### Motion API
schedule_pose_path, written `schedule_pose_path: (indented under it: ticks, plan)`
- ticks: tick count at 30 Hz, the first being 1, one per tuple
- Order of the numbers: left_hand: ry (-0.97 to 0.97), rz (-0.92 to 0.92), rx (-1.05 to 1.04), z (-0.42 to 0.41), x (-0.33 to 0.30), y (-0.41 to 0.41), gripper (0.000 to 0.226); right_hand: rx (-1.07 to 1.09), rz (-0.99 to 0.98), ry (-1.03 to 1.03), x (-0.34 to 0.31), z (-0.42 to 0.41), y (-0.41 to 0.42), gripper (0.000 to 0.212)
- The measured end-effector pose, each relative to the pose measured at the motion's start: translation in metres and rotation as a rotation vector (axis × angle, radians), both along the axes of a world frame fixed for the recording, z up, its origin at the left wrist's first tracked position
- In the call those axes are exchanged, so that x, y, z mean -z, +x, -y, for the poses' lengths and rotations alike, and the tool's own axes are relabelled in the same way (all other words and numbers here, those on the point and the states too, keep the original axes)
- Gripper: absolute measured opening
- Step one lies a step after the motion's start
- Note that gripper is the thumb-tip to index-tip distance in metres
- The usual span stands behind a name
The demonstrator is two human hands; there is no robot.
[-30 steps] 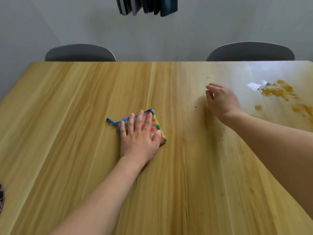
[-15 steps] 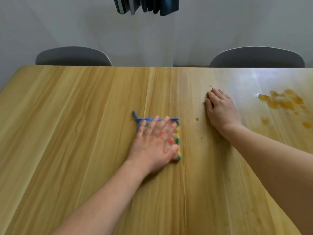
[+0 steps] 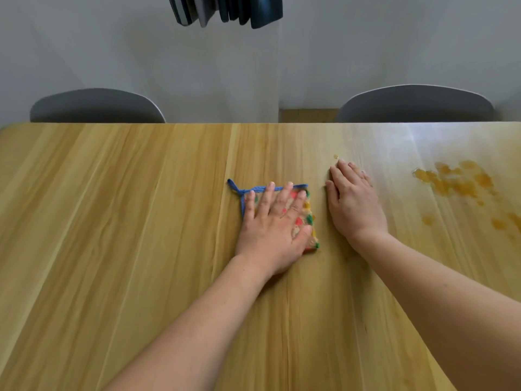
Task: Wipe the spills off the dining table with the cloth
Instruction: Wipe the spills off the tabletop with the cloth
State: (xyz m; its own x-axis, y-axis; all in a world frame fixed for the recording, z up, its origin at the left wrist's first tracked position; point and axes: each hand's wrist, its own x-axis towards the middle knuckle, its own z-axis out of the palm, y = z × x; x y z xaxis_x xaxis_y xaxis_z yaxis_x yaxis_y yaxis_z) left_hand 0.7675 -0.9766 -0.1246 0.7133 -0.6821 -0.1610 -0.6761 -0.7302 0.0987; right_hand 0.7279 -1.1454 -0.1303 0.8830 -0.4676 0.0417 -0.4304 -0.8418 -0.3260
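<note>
While flat: left hand [image 3: 272, 230] on cloth [image 3: 306, 213].

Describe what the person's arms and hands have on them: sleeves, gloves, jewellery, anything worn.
Nothing worn shows. The left hand and right hand are bare, without gloves, rings or a watch. Both forearms are bare up to the frame's edge, so no sleeve is visible.

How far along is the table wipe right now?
Done: nothing can be confirmed as wiped. In hand: the left hand presses flat on the cloth mid-table, the right hand resting flat beside it. Left: the big orange spill at the right, smaller drips nearer, and a drop past the right fingertips.
</note>
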Motion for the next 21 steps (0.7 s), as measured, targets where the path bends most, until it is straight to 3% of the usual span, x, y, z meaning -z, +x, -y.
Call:
schedule_pose_path:
  ticks: [2, 4, 8, 12, 14, 18, 21]
  plan:
    - [0.021, 0.021, 0.106, -0.014, 0.003, 0.011, 0.070, 0.003, -0.003, 0.001, 0.000, 0.000, -0.002, 0.049]
    - [0.040, 0.043, 0.070, -0.034, 0.005, 0.033, 0.077, 0.001, -0.009, 0.003, 0.000, 0.001, -0.002, 0.049]
    - [0.035, 0.056, -0.331, -0.061, 0.003, 0.081, 0.069, -0.005, -0.020, 0.008, -0.001, 0.002, -0.001, 0.049]
    - [0.009, 0.037, -0.598, -0.027, 0.004, 0.093, 0.067, -0.008, -0.017, 0.006, 0.000, 0.002, -0.002, 0.049]
    - [0.000, 0.037, -0.526, -0.002, 0.004, 0.085, 0.067, -0.007, -0.017, 0.006, 0.000, 0.002, -0.002, 0.049]
    - [0.023, 0.016, -0.058, 0.022, -0.002, 0.067, 0.066, 0.002, -0.018, 0.007, 0.000, 0.002, -0.001, 0.050]
    - [0.045, 0.033, 0.103, 0.007, -0.002, 0.091, 0.069, 0.001, -0.011, 0.016, -0.001, 0.003, -0.001, 0.050]
